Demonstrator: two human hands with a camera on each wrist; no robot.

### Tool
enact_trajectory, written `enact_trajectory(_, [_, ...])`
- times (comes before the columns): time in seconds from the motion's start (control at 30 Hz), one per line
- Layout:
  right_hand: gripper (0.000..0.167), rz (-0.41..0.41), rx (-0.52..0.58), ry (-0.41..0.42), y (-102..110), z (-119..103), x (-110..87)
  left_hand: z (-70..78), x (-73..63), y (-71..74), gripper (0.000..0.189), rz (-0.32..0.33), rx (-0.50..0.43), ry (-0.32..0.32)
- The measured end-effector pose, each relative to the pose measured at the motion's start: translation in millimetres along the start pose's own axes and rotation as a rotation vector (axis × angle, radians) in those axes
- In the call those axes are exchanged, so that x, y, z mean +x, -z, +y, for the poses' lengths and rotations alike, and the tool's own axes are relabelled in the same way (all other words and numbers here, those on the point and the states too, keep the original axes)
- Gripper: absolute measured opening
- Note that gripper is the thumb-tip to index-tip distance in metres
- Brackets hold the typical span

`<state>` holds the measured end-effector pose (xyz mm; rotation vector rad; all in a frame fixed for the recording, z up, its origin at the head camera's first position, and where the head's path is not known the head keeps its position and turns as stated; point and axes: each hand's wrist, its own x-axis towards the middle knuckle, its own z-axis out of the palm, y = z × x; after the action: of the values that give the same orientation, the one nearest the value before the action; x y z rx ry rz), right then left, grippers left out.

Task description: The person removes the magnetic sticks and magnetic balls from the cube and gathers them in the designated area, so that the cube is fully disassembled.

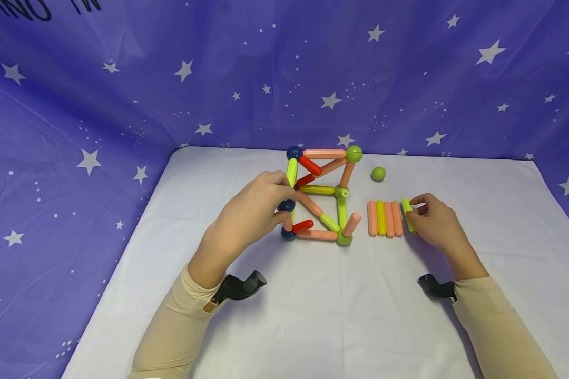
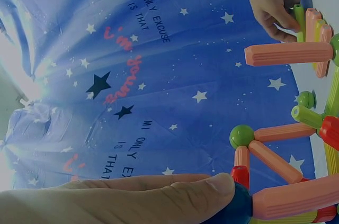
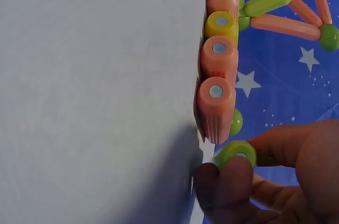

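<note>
My left hand (image 1: pixel 253 210) pinches a dark blue ball (image 1: pixel 286 206) between thumb and fingers, at the upper left front corner of a frame of magnetic sticks and balls. In the left wrist view, a salmon stick (image 2: pixel 296 198) joins that ball. The frame has salmon, red, yellow and light green sticks, with blue balls on its left and green balls (image 1: pixel 354 153) on its right. At the right, my right hand (image 1: pixel 433 221) pinches a light green stick (image 1: pixel 405 204) by thumb and fingers, beside a row of several sticks (image 1: pixel 389 219). A salmon stick (image 1: pixel 353 223) stands up from the front right ball.
A loose green ball (image 1: pixel 378 173) lies behind the row of sticks. White cloth (image 1: pixel 341 316) covers the table. A purple star-printed curtain (image 1: pixel 246 68) hangs along the back and left. Black wrist mounts (image 1: pixel 242 286) stick out at both sleeves.
</note>
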<state>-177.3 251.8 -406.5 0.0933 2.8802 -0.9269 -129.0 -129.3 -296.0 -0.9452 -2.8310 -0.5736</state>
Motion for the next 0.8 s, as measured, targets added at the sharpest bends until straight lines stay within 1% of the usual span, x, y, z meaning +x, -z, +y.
enact_trajectory(0.13, [0.044,-0.049,-0.021,0.0,-1,1,1.0,0.3,0.0,0.3,0.034,0.001,-0.002,0.001])
enact_trajectory(0.33, [0.047,-0.085,-0.054,-0.005,-3,1,1.9,1.0,0.5,0.6,0.033,-0.008,0.007,0.002])
enact_trajectory(0.43, [0.048,-0.084,-0.08,-0.007,-3,0,1.4,1.1,0.6,0.4,0.033,-0.011,0.009,0.007])
enact_trajectory(0.53, [0.05,-0.066,-0.109,-0.004,-3,-5,-1.1,1.3,0.6,0.2,0.034,-0.013,0.007,0.006])
enact_trajectory(0.63, [0.049,-0.03,-0.115,0.055,0,-17,-7.1,1.3,0.5,0.2,0.033,-0.01,0.008,0.002])
enact_trajectory(0.73, [0.043,0.008,-0.077,0.165,2,-35,-15.7,1.1,0.0,0.4,0.033,-0.006,0.004,-0.001])
enact_trajectory(0.8, [0.039,0.011,-0.034,0.244,2,-48,-22.3,0.8,-0.1,0.3,0.033,-0.001,0.01,-0.003])
